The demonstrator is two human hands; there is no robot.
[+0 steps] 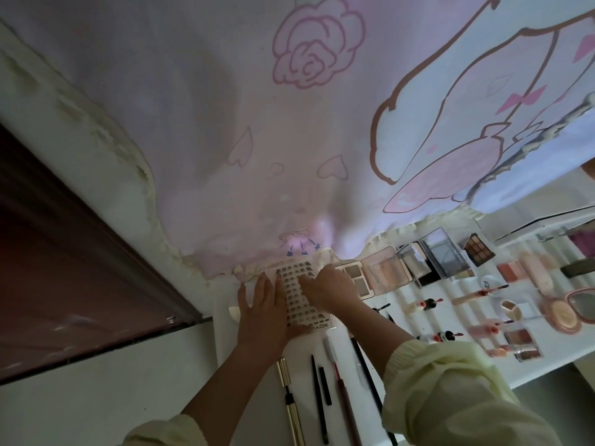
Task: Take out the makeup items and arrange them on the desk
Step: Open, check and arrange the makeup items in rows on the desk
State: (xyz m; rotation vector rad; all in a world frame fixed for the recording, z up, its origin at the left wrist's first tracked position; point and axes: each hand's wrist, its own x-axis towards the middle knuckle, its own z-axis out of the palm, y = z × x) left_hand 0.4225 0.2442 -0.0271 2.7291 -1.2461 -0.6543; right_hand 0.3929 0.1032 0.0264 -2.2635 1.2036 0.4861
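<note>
Pink rose-print curtain (pixel 225 123) hangs along far side of white desk (pixel 404 296). False-lash tray (pixel 299 294) lies far-left on desk. L hand (pixel 262 305) flat on its left edge, fingers spread. R hand (pixel 326 284) fingers bent onto it, can't tell if pinching. Eyeshadow palette (pixel 355 273) just right of tray – liner pencils (pixel 317 394) near.

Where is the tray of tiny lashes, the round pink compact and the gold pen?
tray of tiny lashes (pixel 294 296): head view, middle rows of its grid.
round pink compact (pixel 561 313): head view, its pale powder pan.
gold pen (pixel 284 373): head view, its upper gold barrel.
</note>
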